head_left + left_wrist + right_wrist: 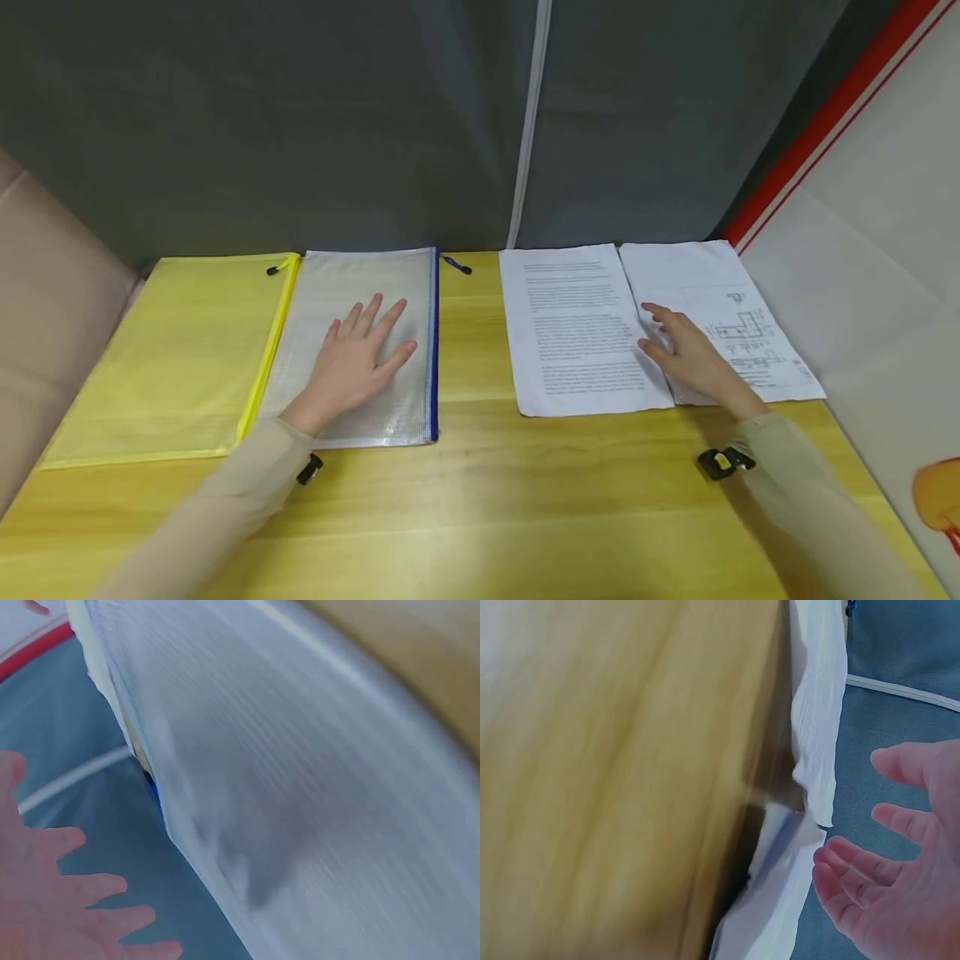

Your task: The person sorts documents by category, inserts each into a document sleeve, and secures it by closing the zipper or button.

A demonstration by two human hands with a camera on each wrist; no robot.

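My left hand [358, 350] lies flat, fingers spread, on a clear mesh zip pouch with a blue edge [390, 275]. In the left wrist view the pouch [315, 787] fills the frame, blurred, with my straight fingers [82, 892] at the lower left. My right hand [686, 350] rests with relaxed fingers on two sheets: a printed text page [573, 333] and a page with a diagram [720, 292]. In the right wrist view my open hand [892, 892] hovers beside the paper edge [817, 735].
A yellow zip pouch [172, 358] lies left of the clear one, partly under it. The wooden table [480, 500] is backed by a grey curtain [337, 125]. A white and red panel [862, 208] stands at the right edge.
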